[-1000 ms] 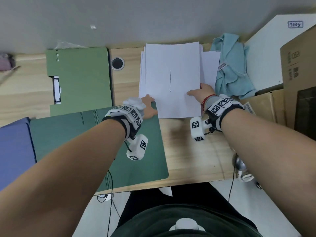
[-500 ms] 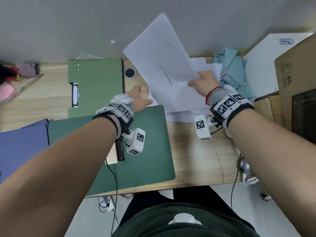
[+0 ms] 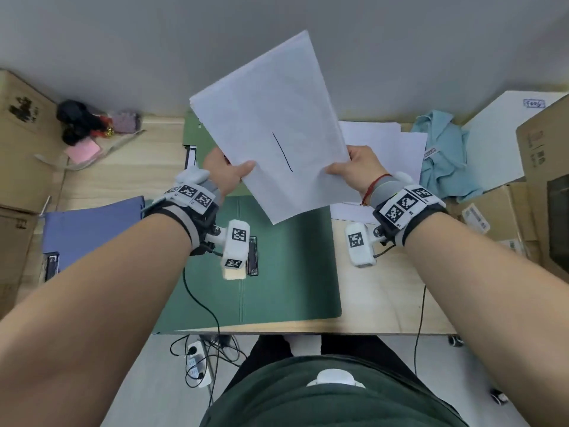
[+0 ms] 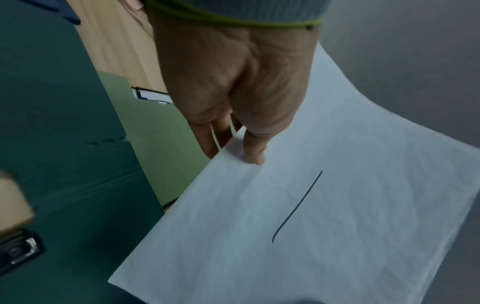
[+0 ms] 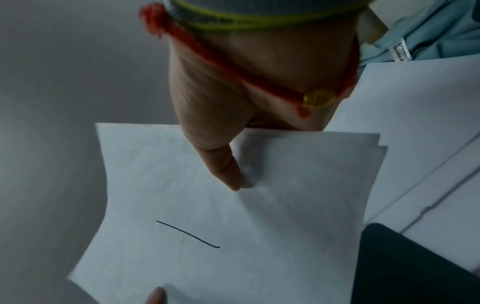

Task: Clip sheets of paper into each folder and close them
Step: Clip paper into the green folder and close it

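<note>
both hands, left [image 3: 226,171] and right [image 3: 360,167], pinch the paper sheets [image 3: 271,124] above the open dark green folder [image 3: 289,266], whose clip [image 3: 252,257] holds nothing.

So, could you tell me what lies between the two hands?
In the head view, only the white paper sheets they hold span left hand to right hand.

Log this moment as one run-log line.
left hand: grips white paper sheets | right hand: grips same | sheets: lifted above open dark green folder | clipping: not done
</note>
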### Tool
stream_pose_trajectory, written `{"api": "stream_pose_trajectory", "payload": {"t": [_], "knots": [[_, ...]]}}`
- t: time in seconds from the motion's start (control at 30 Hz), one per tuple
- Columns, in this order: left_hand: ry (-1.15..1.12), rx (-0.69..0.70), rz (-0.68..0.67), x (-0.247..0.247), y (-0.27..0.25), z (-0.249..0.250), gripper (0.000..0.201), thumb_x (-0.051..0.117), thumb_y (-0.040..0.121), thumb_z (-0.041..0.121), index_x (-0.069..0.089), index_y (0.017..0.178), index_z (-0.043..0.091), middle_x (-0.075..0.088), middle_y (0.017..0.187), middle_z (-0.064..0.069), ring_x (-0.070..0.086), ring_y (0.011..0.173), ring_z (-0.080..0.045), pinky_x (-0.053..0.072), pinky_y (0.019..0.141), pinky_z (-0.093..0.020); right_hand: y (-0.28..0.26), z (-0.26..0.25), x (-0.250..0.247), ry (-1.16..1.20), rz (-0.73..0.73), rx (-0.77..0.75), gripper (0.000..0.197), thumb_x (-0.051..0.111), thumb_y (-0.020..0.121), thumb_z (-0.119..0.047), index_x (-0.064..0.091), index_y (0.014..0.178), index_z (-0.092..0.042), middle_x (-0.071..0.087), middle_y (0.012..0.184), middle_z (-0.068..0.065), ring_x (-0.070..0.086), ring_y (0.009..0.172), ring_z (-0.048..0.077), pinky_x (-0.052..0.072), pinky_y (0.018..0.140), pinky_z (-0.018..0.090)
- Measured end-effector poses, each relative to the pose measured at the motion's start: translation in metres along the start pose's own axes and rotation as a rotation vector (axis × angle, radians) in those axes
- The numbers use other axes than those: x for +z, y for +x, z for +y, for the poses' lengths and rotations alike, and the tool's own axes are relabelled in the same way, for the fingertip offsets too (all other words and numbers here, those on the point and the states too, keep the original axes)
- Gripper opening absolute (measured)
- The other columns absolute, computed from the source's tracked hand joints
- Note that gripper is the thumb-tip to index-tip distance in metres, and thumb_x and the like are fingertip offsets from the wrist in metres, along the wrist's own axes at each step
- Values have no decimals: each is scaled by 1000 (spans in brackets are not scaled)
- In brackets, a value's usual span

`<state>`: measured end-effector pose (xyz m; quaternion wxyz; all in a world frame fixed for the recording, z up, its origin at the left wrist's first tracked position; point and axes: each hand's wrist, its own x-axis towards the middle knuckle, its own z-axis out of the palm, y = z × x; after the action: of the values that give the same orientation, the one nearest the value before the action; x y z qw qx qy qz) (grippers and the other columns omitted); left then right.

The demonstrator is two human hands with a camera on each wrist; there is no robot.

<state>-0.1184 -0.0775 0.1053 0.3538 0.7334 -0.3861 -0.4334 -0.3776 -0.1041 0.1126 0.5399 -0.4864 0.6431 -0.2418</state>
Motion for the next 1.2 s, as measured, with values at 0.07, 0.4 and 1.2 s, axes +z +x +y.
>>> {"api": "stream_pose_trajectory", "payload": {"t": [0.07, 0.4, 1.2], "knots": [[109, 71, 30, -9, -9, 0, 37, 77, 83, 15, 63, 113, -3, 65, 100, -10, 62, 93, -24, 50, 82, -35, -5, 4, 11, -9, -2, 19, 21, 71, 77, 1, 71, 96, -7, 70, 94, 9, 66, 83, 24, 56, 86, 40], [92, 163, -24, -36, -27, 9, 38, 74, 84, 4, 62, 119, -4, 65, 105, -7, 61, 87, -13, 50, 72, -15, -11, 7, 36, 100, 19, 27, 27, 71, 71, 9, 71, 94, -5, 71, 97, 11, 68, 88, 24, 56, 90, 41], [206, 13, -63, -14, -39, -5, 44, 75, 84, 9, 62, 122, -6, 67, 118, -13, 64, 105, -24, 43, 82, -21, -14, 24, 38, 45, -9, 58, 45, 70, 56, -11, 68, 102, -14, 72, 105, 8, 67, 101, 26, 54, 94, 47]]}}
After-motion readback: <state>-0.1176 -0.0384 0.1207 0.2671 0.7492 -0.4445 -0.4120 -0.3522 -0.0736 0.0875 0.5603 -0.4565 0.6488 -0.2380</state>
